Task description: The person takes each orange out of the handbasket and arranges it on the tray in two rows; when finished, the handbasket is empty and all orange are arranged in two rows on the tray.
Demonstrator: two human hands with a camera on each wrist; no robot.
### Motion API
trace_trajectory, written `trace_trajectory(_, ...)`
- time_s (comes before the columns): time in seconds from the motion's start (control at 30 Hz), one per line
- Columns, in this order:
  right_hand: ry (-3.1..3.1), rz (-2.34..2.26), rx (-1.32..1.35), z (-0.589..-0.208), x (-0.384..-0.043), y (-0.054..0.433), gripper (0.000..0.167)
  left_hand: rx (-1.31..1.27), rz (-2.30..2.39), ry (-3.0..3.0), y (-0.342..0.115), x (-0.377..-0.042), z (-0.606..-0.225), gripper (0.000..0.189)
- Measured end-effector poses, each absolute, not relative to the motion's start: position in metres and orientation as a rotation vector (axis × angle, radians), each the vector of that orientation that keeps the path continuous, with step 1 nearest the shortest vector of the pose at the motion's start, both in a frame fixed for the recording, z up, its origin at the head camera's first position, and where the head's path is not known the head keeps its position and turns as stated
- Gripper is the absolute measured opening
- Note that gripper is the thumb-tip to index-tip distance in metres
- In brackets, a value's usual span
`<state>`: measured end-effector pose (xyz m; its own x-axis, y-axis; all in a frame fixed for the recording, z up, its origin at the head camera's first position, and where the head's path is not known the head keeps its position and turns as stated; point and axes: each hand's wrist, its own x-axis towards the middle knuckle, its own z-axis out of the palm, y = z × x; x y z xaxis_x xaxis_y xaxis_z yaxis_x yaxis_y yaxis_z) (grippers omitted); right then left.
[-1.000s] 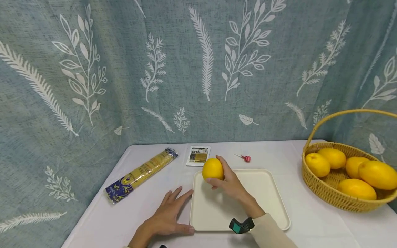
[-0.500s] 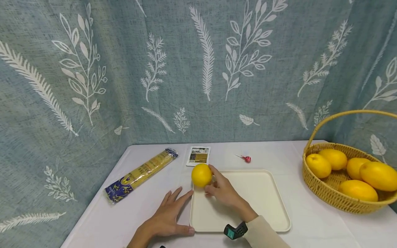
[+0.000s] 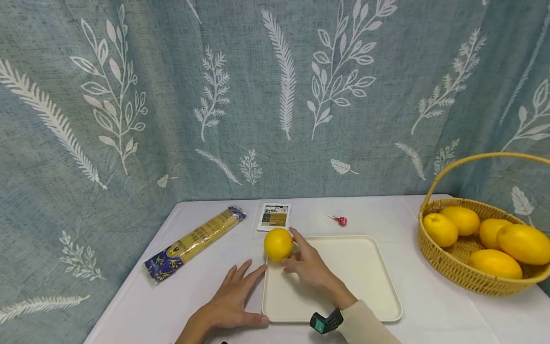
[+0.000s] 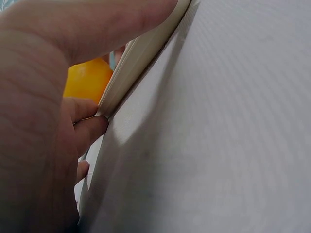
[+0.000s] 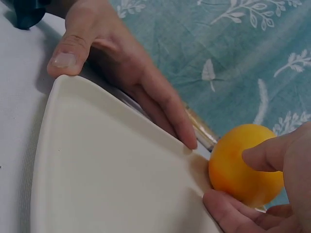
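Note:
My right hand holds a round, yellow-orange orange over the far left corner of a cream tray. Its thumb lies against one side of the fruit and its other fingers curl under it, as the right wrist view shows of the orange. My left hand rests flat at the tray's left edge with fingers spread. Thumb and index fingertips touch the rim, seen also along the tray in the left wrist view. Part of the orange shows there beyond the fingers.
A wicker basket of several yellow fruits stands at the right. Left of the tray lies a pack of spaghetti. Behind the tray are a flat white packet and a red lollipop. A patterned curtain hangs behind the table.
My right hand has carried the orange leftward and slightly nearer, to the tray's far left corner, then nearly stopped there. The left hand has stayed in place.

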<state>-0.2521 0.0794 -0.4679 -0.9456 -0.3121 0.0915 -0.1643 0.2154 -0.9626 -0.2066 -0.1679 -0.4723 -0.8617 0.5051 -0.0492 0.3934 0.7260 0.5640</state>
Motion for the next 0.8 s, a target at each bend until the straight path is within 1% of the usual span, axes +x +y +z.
trace_trajectory(0.27,2.392,-1.848,-0.41,-0.461,-0.252,0.088,0.086,0.754,0.834,2.738,-0.166,-0.209,-0.473,0.114)
trace_trajectory(0.47,2.452,-1.939,-0.322,-0.443,-0.246,0.105,0.084,0.76,0.852,2.73,-0.165,-0.206,-0.475,0.114)
trace_trajectory(0.6,2.524,-2.027,-0.28,-0.423,-0.245,0.13,0.08,0.759,0.849,2.745,-0.164,-0.207,-0.475,0.112)
trace_trajectory(0.8,2.677,-2.13,-0.28,-0.393,-0.244,0.187,0.072,0.761,0.849,2.754,-0.164,-0.208,-0.473,0.113)
